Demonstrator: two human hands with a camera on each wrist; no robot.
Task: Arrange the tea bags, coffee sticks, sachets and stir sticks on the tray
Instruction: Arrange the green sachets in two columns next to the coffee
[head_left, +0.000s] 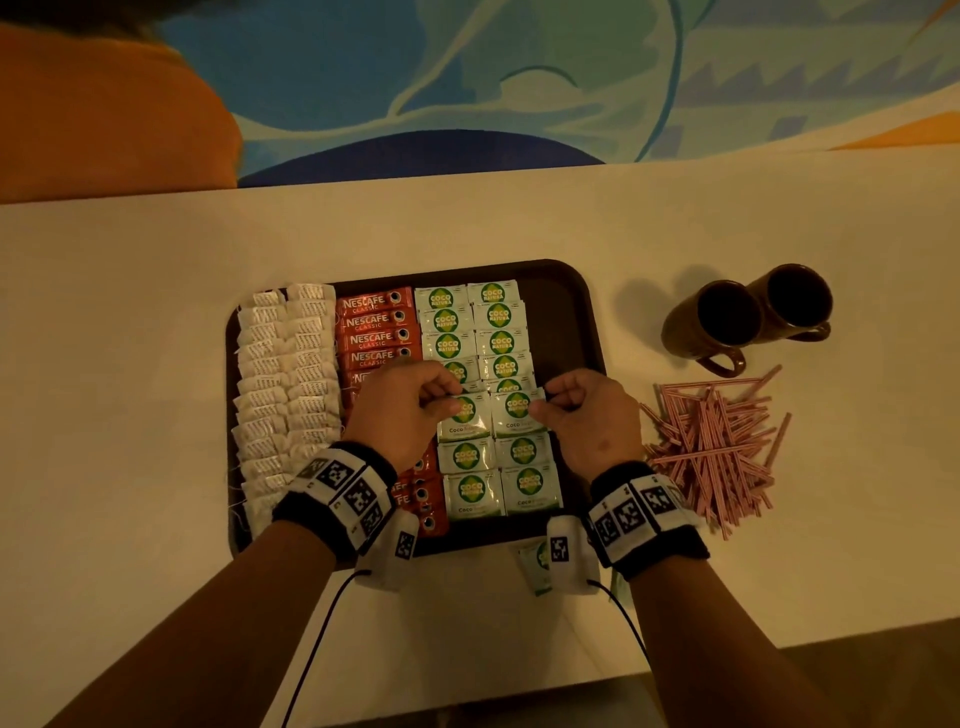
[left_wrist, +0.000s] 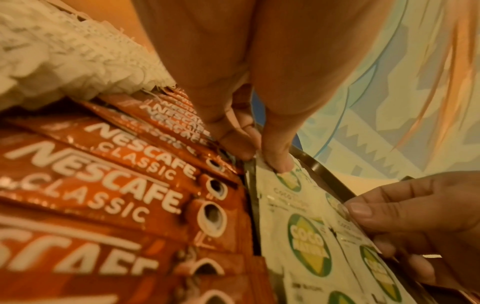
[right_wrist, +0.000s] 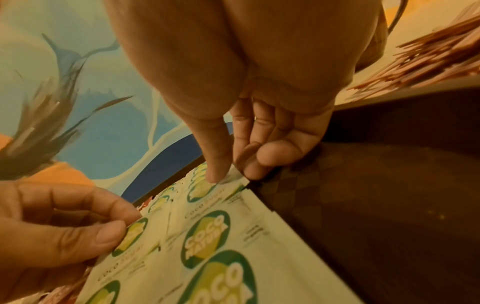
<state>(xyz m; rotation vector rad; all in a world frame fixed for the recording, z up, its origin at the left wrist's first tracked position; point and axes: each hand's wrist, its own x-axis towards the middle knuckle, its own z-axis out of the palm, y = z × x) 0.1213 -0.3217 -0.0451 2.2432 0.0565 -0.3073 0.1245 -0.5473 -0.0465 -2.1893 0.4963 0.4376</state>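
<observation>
A dark brown tray (head_left: 571, 312) holds white tea bags (head_left: 285, 374) in two columns at its left, red Nescafe coffee sticks (head_left: 374, 338) beside them, and two columns of white-green Coco Natura sachets (head_left: 470, 317). My left hand (head_left: 410, 410) pinches the upper left corner of one sachet (head_left: 467, 421) in the left column. My right hand (head_left: 582, 415) pinches the upper right corner of the neighbouring sachet (head_left: 519, 415). In the right wrist view the thumb and a finger (right_wrist: 218, 162) nip that sachet's corner (right_wrist: 233, 179). Pink stir sticks (head_left: 711, 441) lie heaped on the table right of the tray.
Two brown mugs (head_left: 748, 317) stand on the table behind the stir sticks. One loose sachet (head_left: 535, 566) lies on the table by the tray's near edge, partly under my right wrist. The tray's right strip (head_left: 566, 332) is bare. Patterned floor lies beyond the table's far edge.
</observation>
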